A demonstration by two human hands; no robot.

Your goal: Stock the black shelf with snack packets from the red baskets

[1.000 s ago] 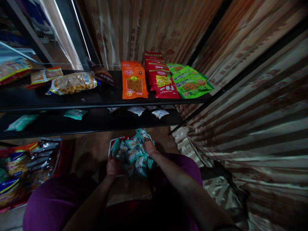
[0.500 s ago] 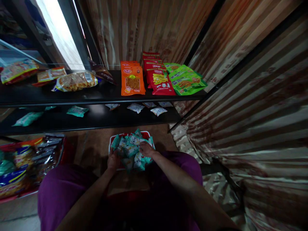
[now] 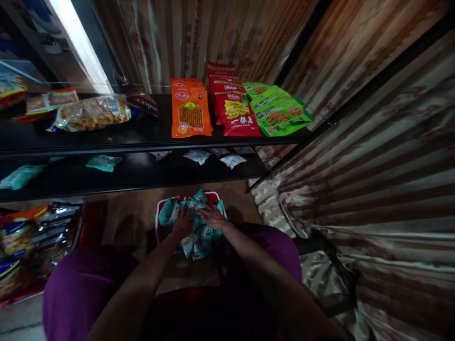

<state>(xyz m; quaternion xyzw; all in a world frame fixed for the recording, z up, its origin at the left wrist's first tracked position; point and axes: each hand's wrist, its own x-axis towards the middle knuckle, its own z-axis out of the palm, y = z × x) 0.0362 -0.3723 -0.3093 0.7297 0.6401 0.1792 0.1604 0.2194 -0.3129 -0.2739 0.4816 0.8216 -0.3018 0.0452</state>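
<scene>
Between my knees stands a small red basket with a white rim (image 3: 157,222), heaped with teal snack packets (image 3: 203,240). My left hand (image 3: 183,221) lies on the packets left of the middle, its fingers stretched out. On the right part of the heap rests my right hand (image 3: 213,216), palm down with the fingers spread. Both hands touch the packets, and neither is closed round one. What lies under the palms is hidden.
Ahead is a black shelf rack (image 3: 142,138) with orange bags (image 3: 192,113), red bags (image 3: 236,111) and green bags (image 3: 280,113) on top. Small white packets (image 3: 232,161) lie on its lower shelf. Left of my knee stands a red basket of snacks (image 3: 78,237). A striped curtain (image 3: 384,166) hangs at right.
My left hand has moved from the basket's left side onto the packets. My right hand has shifted slightly and spread its fingers. The view has turned a little.
</scene>
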